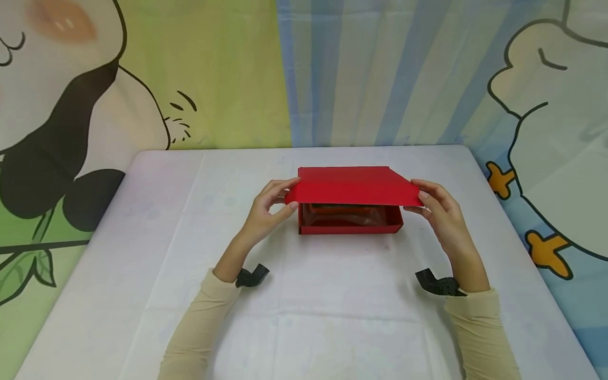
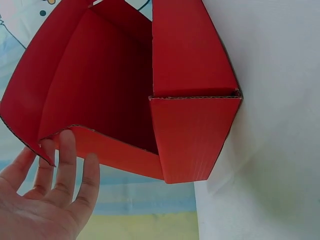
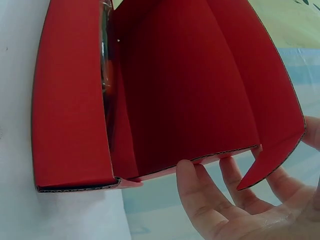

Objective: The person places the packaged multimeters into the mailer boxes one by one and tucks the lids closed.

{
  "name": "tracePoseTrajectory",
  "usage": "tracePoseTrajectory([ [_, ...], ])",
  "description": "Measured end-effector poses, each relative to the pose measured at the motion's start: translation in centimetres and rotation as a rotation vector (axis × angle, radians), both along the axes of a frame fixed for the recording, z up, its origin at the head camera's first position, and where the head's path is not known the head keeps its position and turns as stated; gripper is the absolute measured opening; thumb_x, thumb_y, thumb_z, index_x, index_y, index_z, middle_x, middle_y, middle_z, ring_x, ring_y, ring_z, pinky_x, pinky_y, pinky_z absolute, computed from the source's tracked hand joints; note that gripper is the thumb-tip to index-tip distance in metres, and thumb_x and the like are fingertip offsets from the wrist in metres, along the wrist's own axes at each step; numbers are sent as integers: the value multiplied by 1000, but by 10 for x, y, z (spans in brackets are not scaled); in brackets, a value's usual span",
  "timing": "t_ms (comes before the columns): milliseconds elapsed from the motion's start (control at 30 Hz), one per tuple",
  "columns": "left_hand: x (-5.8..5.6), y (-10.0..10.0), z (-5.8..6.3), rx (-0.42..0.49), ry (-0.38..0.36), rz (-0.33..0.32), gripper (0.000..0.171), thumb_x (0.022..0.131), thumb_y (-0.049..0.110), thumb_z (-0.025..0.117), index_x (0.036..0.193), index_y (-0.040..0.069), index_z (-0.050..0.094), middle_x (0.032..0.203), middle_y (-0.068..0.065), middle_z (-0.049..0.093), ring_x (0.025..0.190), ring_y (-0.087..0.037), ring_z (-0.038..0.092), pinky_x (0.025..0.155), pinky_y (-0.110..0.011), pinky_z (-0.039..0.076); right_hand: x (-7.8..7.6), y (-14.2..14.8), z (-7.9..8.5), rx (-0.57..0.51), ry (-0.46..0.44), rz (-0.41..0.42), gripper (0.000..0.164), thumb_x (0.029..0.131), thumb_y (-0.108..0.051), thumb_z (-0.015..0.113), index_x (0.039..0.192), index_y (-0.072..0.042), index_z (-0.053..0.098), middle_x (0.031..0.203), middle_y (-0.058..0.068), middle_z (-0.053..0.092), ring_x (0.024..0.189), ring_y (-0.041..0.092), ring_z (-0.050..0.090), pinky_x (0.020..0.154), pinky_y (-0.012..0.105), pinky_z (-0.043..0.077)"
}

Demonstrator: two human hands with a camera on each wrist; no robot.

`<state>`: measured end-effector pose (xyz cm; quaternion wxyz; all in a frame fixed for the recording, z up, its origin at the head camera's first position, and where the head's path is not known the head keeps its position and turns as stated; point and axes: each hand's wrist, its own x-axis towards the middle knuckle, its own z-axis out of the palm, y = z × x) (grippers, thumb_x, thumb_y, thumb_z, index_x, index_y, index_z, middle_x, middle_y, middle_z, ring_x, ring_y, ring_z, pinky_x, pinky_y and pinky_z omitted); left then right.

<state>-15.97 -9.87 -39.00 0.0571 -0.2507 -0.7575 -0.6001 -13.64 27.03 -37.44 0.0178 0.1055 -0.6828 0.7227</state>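
Note:
A red cardboard box [image 1: 351, 230] stands on the white-covered table, its hinged lid [image 1: 351, 186] partly raised. At the lid's left front corner, my left hand [image 1: 267, 210] holds the edge between thumb and fingers. The right hand [image 1: 444, 217] holds the opposite front corner in the same way. Both wrist views show the lid's folded side and front flaps, with fingertips [image 2: 66, 137] against the left flap. Through the front gap, something in clear plastic [image 1: 349, 216] with dark and orange parts lies inside; the lid hides most of it.
The white tabletop [image 1: 342, 338] stretches around the box and toward me. Behind it hangs a printed cloth [image 1: 228, 74] with cartoon figures. A black strap mount sits at each wrist, below the beige sleeves [image 1: 199, 322].

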Motion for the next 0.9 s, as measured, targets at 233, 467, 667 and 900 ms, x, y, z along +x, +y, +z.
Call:
tracePoseTrajectory([
  [233, 3, -5, -5, -13, -10, -16, 52, 89, 2, 66, 139, 6, 53, 128, -10, 55, 104, -21, 58, 92, -26, 49, 2, 2, -4, 50, -20, 20, 39, 102, -15, 50, 139, -3, 46, 139, 7, 45, 107, 14, 60, 89, 20, 52],
  [467, 6, -6, -5, -25, -17, -36, 53, 88, 0, 67, 139, 6, 53, 128, -10, 55, 105, -22, 58, 92, -30, 50, 4, 4, -9, 27, -6, 25, 38, 102, -11, 50, 138, -1, 46, 136, 6, 47, 103, 13, 62, 88, 19, 51],
  [667, 7, -5, -6, -38, -23, -38, 53, 88, 1, 68, 139, 8, 54, 127, -9, 55, 105, -21, 57, 92, -28, 50, 6, 4, -11, 47, -23, -3, 38, 101, -12, 52, 137, -3, 47, 133, 4, 48, 103, 12, 61, 87, 18, 51],
  [900, 9, -6, -11, -32, -19, -45, 54, 88, 2, 68, 140, 7, 53, 129, -10, 54, 109, -21, 54, 91, -25, 50, 7, 4, -13, 54, -27, -6, 37, 100, -10, 52, 136, -3, 48, 131, 3, 48, 106, 13, 57, 86, 17, 52],
])
